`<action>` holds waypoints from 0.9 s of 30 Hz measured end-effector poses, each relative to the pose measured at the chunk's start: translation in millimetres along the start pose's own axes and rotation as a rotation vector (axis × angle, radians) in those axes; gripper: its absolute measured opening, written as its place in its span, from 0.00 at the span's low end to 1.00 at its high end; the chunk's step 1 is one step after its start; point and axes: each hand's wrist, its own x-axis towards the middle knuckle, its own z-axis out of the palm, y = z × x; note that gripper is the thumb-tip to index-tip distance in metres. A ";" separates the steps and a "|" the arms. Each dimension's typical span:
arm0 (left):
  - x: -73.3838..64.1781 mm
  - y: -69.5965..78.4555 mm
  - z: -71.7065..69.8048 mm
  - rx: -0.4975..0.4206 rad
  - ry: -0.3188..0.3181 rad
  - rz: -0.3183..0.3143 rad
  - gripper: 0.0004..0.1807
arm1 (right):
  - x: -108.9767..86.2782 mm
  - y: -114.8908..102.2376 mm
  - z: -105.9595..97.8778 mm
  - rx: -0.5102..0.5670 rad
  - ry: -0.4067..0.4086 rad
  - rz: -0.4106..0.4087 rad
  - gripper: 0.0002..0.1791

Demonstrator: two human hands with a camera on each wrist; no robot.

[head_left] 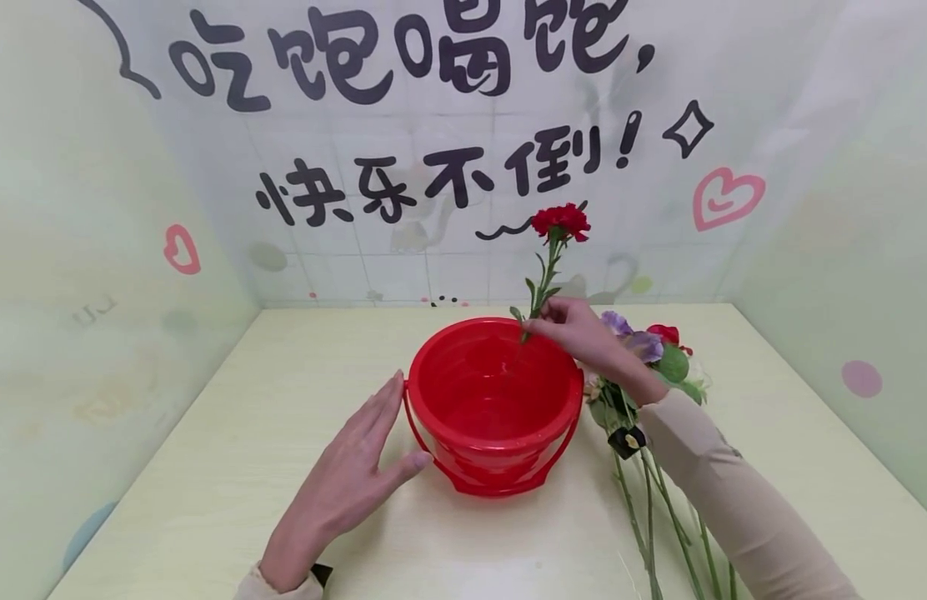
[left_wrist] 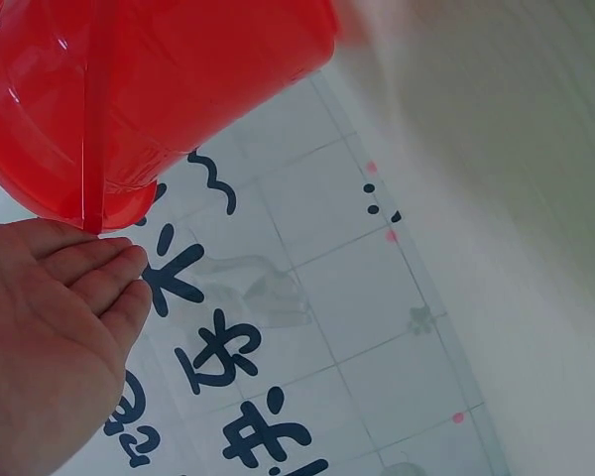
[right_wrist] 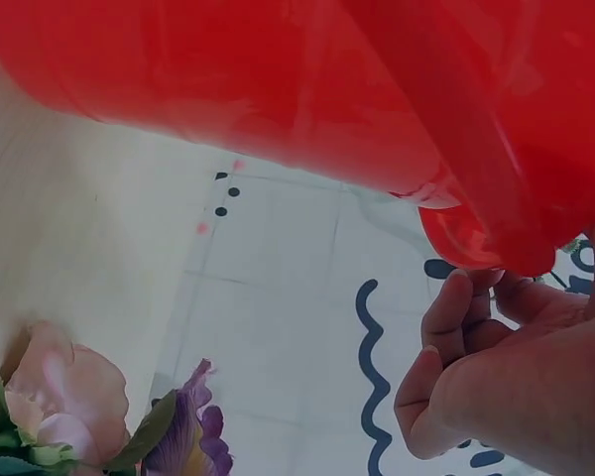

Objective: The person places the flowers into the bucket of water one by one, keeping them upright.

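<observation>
Left fingers (left_wrist: 91, 262) straight, right fingers (right_wrist: 446, 317) curled.

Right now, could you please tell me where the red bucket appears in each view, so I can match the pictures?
Head: red bucket, near the centre, slightly low.
Left wrist: red bucket, upper left, cut off by the top edge.
Right wrist: red bucket, across the top, cut off above.
Shared landmark: wavy black line, in all three.
</observation>
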 end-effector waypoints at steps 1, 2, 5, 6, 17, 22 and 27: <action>0.0 0.0 0.1 -0.001 -0.001 -0.001 0.50 | 1.2 0.7 0.8 0.000 0.000 -0.002 0.08; -0.1 0.0 0.2 -0.001 -0.001 -0.001 0.50 | 2.2 1.0 1.6 0.001 0.000 -0.002 0.08; -0.3 -0.3 0.6 -0.004 -0.003 -0.005 0.50 | 5.0 2.9 4.2 0.007 0.005 -0.001 0.08; -0.3 -0.4 0.7 -0.004 -0.003 -0.005 0.50 | 5.7 3.4 5.0 0.007 0.008 0.000 0.08; -0.8 0.6 1.3 -0.006 0.007 -0.002 0.50 | 9.7 6.4 12.7 0.001 0.053 0.000 0.08; -1.1 0.1 1.5 -0.005 0.012 0.004 0.50 | 11.2 6.3 14.2 0.001 0.053 0.010 0.11; -1.4 0.0 0.7 -0.003 0.009 -0.002 0.51 | 13.2 5.4 14.9 -0.006 0.049 0.030 0.15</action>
